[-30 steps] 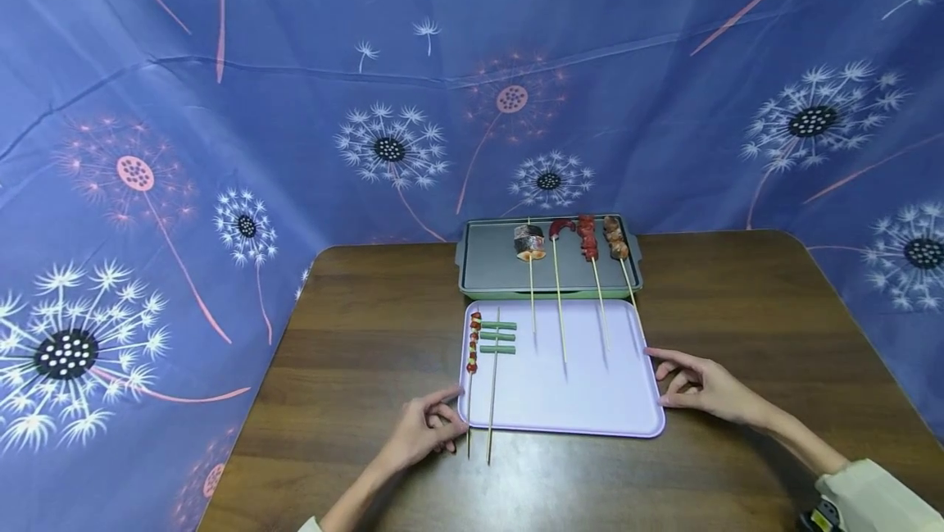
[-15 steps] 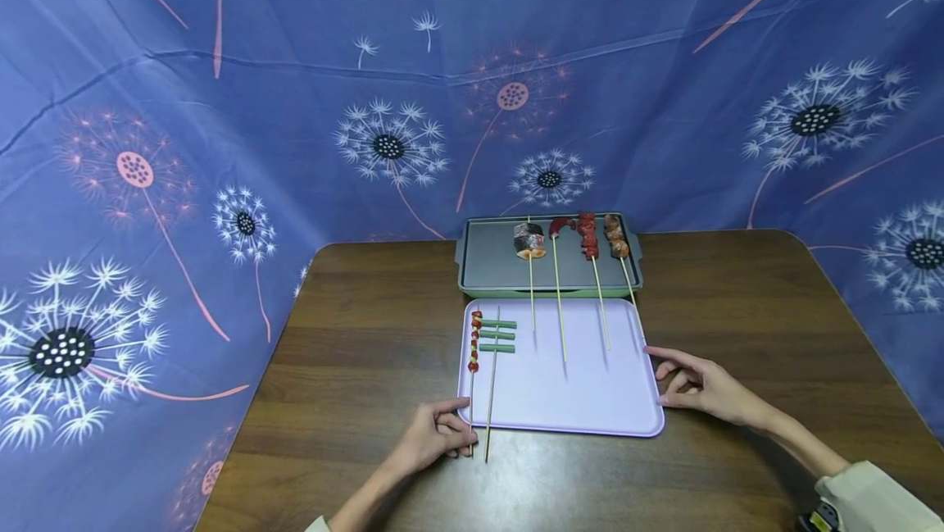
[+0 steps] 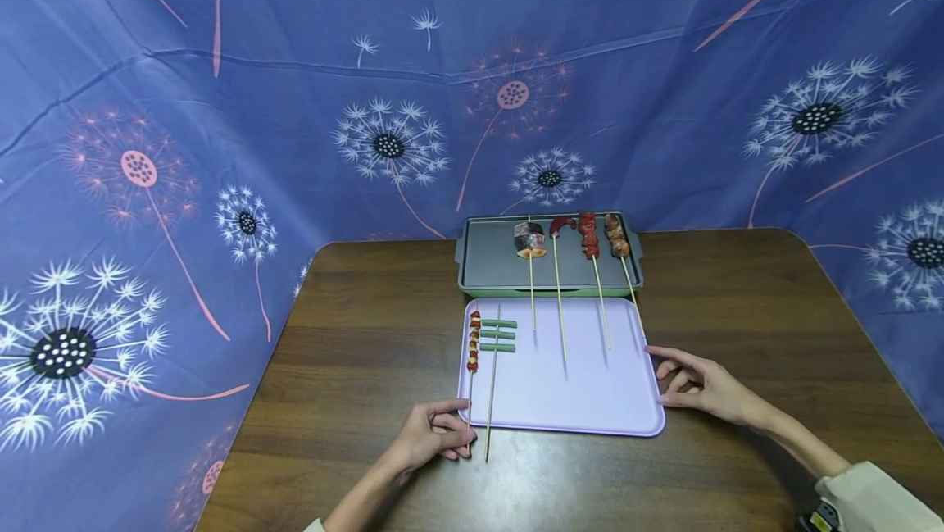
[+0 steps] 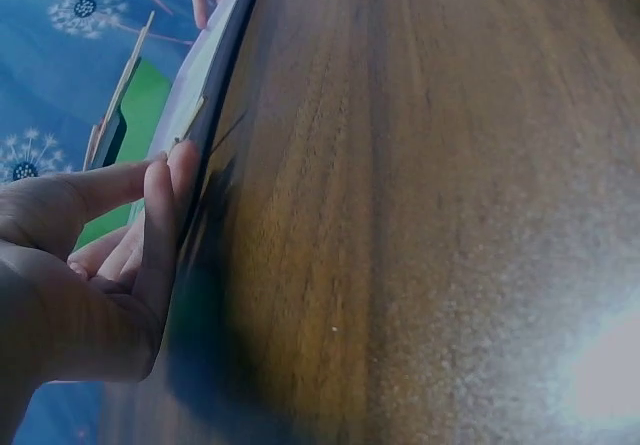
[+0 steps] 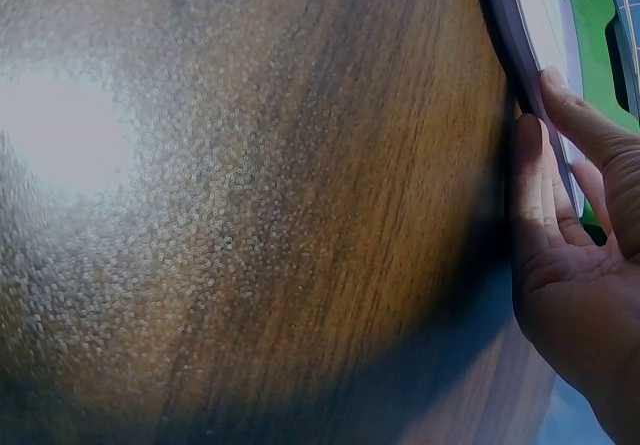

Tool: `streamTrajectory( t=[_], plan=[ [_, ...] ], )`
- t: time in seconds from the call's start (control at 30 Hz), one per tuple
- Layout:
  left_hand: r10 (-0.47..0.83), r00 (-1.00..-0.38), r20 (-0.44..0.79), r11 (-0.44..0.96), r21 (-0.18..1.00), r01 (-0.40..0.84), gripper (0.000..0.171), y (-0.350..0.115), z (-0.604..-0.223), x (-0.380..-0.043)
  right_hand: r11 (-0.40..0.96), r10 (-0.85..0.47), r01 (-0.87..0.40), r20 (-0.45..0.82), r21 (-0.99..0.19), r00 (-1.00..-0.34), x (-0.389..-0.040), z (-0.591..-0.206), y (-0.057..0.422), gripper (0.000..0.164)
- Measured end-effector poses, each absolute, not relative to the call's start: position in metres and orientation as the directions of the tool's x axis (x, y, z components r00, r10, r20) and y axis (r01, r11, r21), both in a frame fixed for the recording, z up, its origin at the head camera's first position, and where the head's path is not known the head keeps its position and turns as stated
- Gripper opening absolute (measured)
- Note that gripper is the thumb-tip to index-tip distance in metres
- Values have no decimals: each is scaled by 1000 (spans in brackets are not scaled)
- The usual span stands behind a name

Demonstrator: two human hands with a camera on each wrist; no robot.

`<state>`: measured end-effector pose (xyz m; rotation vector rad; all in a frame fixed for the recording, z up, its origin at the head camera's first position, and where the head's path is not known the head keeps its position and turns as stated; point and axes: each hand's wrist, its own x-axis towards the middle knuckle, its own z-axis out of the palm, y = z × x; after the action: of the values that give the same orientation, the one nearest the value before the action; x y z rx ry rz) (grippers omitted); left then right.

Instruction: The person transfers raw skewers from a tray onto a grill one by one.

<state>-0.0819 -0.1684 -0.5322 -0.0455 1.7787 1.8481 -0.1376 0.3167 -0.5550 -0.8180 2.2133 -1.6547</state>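
The left hand (image 3: 433, 436) is at the near left corner of a lilac tray (image 3: 575, 401), its thumb and fingers pinching the lower stick of a skewer (image 3: 473, 343) threaded with red and yellow pieces. Just right of that lies a skewer with green pieces (image 3: 498, 335), its stick overhanging the tray's near edge. At the tray's right side, the right hand (image 3: 704, 388) grips the rim. The right wrist view shows the thumb (image 5: 570, 105) on the tray wall and the other fingers against its outer side. In the left wrist view, the left fingers hide most of the pinched stick.
Behind the tray stands a grey-topped green grill (image 3: 487, 261). Across it lie a dark-skinned chunk skewer (image 3: 529, 240), a red curled skewer (image 3: 563, 225), a red meat skewer (image 3: 588, 235) and a brown meat skewer (image 3: 616, 237), sticks reaching over the tray. A patterned blue cloth (image 3: 295, 147) hangs behind.
The left hand has shifted slightly right and closed on the stick of the red and yellow skewer, whose lower end moved a little. The right hand stays at the tray's rim.
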Motion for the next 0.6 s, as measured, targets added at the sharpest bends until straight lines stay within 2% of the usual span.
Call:
streamTrajectory(
  t=[0.6],
  plan=[
    [423,-808,-410,41,899,-435,65,-181,-522,-75,204,-572,-271,110,-941,-813,-137,-553,315,70]
  ],
)
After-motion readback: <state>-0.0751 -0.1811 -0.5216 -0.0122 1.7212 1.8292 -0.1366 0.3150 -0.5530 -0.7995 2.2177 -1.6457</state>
